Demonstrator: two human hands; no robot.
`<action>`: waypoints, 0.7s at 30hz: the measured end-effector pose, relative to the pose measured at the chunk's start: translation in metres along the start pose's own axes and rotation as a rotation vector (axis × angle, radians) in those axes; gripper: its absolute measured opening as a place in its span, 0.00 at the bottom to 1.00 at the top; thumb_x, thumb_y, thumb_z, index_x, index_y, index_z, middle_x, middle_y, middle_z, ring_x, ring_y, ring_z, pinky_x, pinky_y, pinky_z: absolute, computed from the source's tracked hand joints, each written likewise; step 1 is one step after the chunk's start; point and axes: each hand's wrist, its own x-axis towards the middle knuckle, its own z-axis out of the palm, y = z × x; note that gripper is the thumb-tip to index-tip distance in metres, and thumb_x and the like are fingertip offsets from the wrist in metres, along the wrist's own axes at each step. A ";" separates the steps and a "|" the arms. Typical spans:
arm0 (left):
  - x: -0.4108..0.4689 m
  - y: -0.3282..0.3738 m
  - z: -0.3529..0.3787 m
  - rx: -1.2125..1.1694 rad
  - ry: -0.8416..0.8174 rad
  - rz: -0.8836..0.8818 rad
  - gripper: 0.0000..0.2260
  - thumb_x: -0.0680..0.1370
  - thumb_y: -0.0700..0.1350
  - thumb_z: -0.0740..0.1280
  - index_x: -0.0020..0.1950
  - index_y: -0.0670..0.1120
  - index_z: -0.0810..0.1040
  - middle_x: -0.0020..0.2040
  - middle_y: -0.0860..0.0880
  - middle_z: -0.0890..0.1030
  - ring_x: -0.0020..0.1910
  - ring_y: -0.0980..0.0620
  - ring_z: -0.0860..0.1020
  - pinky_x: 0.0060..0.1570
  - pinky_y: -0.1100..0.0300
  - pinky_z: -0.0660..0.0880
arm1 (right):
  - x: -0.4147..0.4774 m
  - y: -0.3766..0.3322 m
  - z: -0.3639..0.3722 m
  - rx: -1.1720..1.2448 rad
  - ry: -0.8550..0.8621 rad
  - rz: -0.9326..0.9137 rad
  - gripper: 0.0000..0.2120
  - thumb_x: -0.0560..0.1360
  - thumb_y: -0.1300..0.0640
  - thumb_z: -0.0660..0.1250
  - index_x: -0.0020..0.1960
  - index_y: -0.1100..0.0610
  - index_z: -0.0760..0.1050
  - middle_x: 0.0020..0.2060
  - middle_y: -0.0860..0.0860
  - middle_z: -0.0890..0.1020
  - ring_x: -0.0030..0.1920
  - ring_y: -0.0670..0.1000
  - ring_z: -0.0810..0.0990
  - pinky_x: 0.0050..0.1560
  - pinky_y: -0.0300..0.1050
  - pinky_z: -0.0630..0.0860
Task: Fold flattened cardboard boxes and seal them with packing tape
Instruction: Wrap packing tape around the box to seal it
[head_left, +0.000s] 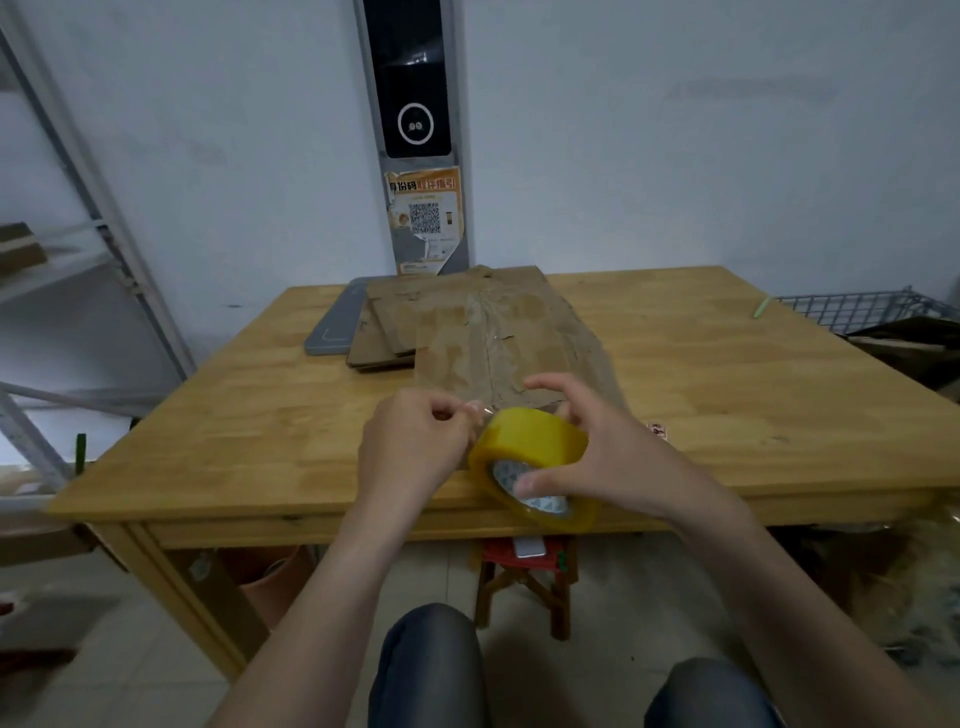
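A yellow roll of packing tape (530, 447) is held above the near edge of the wooden table (249, 415). My right hand (597, 452) grips the roll, thumb on its printed core and fingers over the top. My left hand (415, 447) pinches the loose clear end of the tape at the roll's left side. Just behind the hands a folded cardboard box (493, 343), covered with old wrinkled tape, stands on the table. A stack of flattened cardboard boxes (379, 338) lies behind it to the left.
A grey flat device (332, 327) lies under the stack at the table's back. A grey kiosk (415, 130) stands against the wall. Metal shelving (78, 234) is at the left, a wire basket (852, 309) at the right. A small red stool (524, 571) stands under the table.
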 end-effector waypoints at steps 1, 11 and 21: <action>0.002 -0.003 -0.001 -0.005 0.003 -0.022 0.17 0.78 0.57 0.69 0.30 0.55 0.83 0.31 0.60 0.82 0.37 0.60 0.80 0.38 0.58 0.74 | 0.003 0.001 0.003 -0.071 0.015 -0.052 0.42 0.61 0.38 0.82 0.68 0.30 0.63 0.53 0.44 0.76 0.52 0.43 0.77 0.52 0.47 0.79; 0.012 -0.014 0.002 -0.116 0.064 -0.055 0.15 0.78 0.59 0.70 0.33 0.57 0.85 0.34 0.62 0.84 0.42 0.59 0.82 0.48 0.50 0.80 | 0.021 0.017 0.004 -0.315 0.035 -0.232 0.26 0.71 0.44 0.77 0.67 0.39 0.76 0.66 0.42 0.77 0.66 0.45 0.73 0.68 0.48 0.70; 0.027 -0.010 -0.005 -0.223 0.090 -0.009 0.16 0.79 0.55 0.70 0.33 0.54 0.85 0.36 0.63 0.84 0.45 0.65 0.81 0.50 0.54 0.81 | 0.011 0.016 -0.022 -0.404 -0.035 -0.162 0.30 0.74 0.44 0.75 0.72 0.29 0.67 0.59 0.46 0.76 0.59 0.48 0.73 0.58 0.46 0.73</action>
